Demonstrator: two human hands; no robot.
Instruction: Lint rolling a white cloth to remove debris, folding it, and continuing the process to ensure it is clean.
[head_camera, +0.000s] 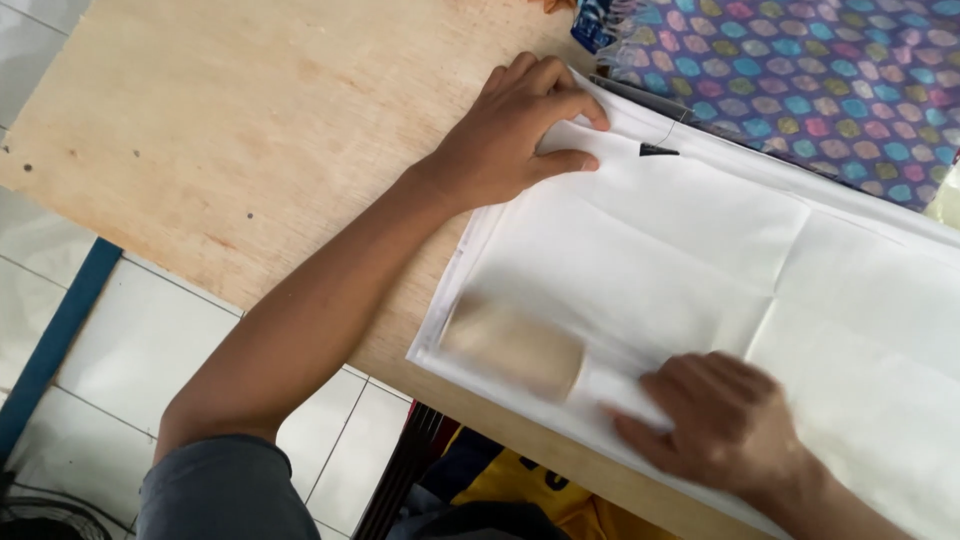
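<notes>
A folded white cloth (700, 260) lies flat on a pale wooden table (250, 130). My left hand (515, 130) presses on the cloth's far left corner, fingers together and flat. My right hand (725, 420) grips the white handle of a roller (515, 345) whose tan drum rests on the cloth near its front left corner; the roller looks blurred. A small black mark (657, 150) sits on the cloth just right of my left fingers.
A patterned purple, blue and pink fabric (800, 80) lies on the table beyond the white cloth. The table's front edge runs diagonally, with white floor tiles (150, 340) and a blue strip (60, 330) below. Yellow and dark fabric (520, 490) shows under the table edge.
</notes>
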